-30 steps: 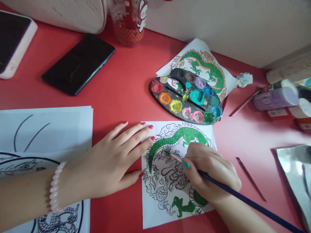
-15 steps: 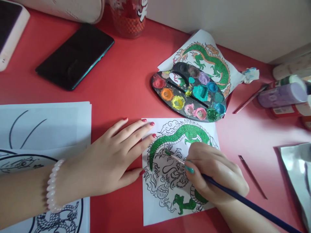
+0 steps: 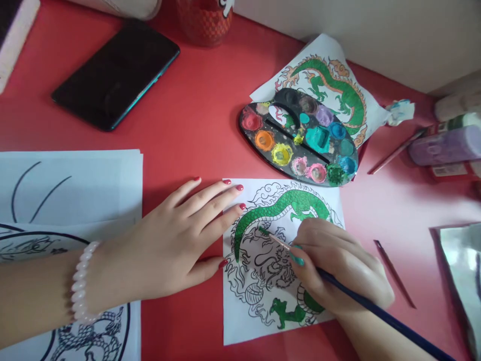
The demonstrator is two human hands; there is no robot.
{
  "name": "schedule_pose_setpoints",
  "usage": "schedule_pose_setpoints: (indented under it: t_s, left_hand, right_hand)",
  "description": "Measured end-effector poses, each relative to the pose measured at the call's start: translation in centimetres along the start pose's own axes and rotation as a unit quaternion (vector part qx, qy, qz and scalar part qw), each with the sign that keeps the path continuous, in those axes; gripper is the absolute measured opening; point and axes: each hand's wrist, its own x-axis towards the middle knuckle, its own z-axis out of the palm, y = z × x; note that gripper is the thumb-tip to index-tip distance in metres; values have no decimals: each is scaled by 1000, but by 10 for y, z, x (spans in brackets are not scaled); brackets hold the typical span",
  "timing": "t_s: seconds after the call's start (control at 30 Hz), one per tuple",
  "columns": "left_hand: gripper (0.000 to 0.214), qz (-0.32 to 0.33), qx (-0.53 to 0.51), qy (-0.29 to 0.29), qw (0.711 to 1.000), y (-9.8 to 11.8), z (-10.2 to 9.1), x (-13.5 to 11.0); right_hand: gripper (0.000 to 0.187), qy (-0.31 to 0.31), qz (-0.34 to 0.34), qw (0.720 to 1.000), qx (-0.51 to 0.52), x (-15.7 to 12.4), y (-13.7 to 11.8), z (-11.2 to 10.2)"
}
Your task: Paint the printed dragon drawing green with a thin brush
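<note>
White square dragon sheet of thin paper (image 3: 270,281), its black-outlined dragon partly painted green, lies flat on the red tabletop (image 3: 180,326), reaching under the fingertips of one hand and under much of the other. From where I stand, the left hand (image 3: 171,245), palm down with fingers loosely spread, grasps nothing; its index and middle fingertips rest over the sheet's left margin, and its thumb tip meets that edge. The right hand (image 3: 341,260) is curled on the sheet's right part, fingers pinched around a slim dark-blue-handled paintbrush (image 3: 376,307), whose green-loaded tip points at the sheet's upper left area; I can't tell whether it touches. Close against the sheet's far edge sits a black oval palette with colourful paint wells (image 3: 295,150). Right of the sheet, well clear, lies a thin dark-red brush (image 3: 394,273); left of it, a stack of white printed papers (image 3: 93,185).
</note>
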Motion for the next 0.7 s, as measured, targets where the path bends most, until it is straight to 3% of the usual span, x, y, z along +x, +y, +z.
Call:
schedule_pose_setpoints:
  t_s: [0.17,0.37,0.53,0.7]
  left_hand:
    - [58,-9,-17,2,1000,1,1,-1]
    - [57,-4,-14,0,1000,0,2,-1]
    - [58,-9,-21,-3,1000,0,2,-1]
    - [58,-7,-30,-11,999,0,1,-1]
  right_hand:
    - [18,-24,3,1000,-5,2,-3,-1]
    - [21,2,15,1000,-5,2,0,0]
    - [20,-26,0,1000,2,0,0,0]
    - [21,12,19,1000,-13,-3,0,-1]
